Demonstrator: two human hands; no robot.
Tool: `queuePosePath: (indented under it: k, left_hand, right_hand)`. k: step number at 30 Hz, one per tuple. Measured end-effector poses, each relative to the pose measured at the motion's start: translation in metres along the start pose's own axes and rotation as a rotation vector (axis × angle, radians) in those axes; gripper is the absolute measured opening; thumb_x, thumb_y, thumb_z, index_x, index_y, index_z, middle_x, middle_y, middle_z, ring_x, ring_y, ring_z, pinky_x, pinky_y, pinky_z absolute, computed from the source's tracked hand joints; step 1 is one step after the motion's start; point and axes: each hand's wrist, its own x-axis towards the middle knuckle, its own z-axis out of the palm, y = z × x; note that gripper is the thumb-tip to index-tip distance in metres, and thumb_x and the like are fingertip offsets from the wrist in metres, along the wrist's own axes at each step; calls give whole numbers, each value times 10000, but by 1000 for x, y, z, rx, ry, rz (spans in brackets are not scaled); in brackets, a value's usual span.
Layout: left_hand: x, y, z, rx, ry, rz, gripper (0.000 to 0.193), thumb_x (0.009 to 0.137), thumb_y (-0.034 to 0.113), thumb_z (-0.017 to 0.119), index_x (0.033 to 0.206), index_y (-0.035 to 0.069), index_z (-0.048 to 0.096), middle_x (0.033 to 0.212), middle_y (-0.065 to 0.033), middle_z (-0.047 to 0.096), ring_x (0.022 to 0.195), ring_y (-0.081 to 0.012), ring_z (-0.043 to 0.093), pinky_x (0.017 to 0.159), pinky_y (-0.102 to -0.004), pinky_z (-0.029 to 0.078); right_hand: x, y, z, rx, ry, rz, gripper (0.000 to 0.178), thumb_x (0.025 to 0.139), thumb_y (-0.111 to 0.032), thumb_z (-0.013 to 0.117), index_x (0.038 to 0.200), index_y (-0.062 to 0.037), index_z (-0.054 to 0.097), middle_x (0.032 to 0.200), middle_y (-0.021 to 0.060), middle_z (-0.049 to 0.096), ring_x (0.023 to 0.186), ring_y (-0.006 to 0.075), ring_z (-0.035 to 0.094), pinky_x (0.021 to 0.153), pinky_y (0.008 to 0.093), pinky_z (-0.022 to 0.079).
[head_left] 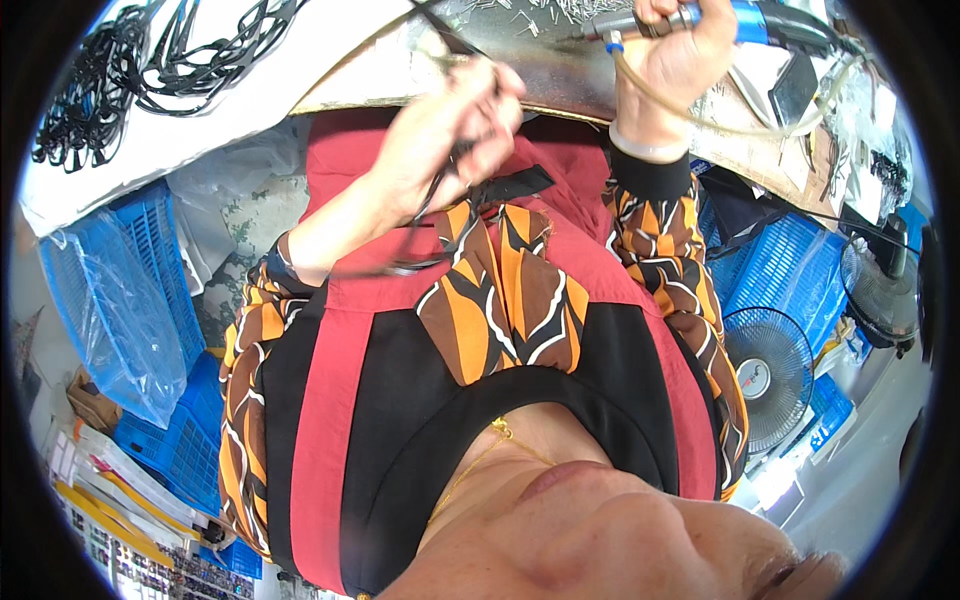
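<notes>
My left hand is closed around a thin black strap. One end runs up past my fingers, and the rest hangs blurred in front of my apron. My right hand grips a blue and black power screwdriver, held level with its tip to the left over the bench. A clear yellowish hose loops from the tool below my wrist. Small silvery metal pins or screws lie scattered on the bench beyond my hands.
Bundles of black straps lie on the white surface at left. Blue plastic baskets with clear bags stand below at left, and another blue basket at right. A round fan stands low at right. The bench edge runs before me.
</notes>
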Motion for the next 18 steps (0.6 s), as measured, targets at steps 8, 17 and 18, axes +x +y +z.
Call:
queuePosePath:
  k: [8, 17, 18]
  left_hand:
    - [26, 23, -10, 940, -48, 1433, 205, 1059, 226, 607, 1123, 32, 618, 936, -115, 620, 766, -230, 630, 664, -348, 542]
    - [11, 5, -32, 1244, -232, 1573, 142, 1017, 147, 639, 1117, 53, 602, 897, -108, 609, 708, -250, 654, 610, -365, 584]
    - [9, 5, -33, 1254, -235, 1563, 144, 1014, 144, 642, 1116, 49, 603, 891, -109, 613, 710, -252, 655, 608, -362, 582]
  right_hand:
    - [21, 20, -10, -98, 129, -41, 116, 1011, -121, 609, 1120, -100, 577, 781, -1, 538, 622, 94, 523, 523, 225, 435]
    - [-4, -12, 10, 54, -110, 30, 127, 1006, -124, 594, 1130, -115, 565, 755, 9, 504, 596, 115, 479, 498, 251, 388]
    - [-10, -14, 15, 62, -127, 63, 135, 1007, -117, 589, 1139, -116, 563, 755, 13, 505, 597, 120, 483, 499, 252, 392]
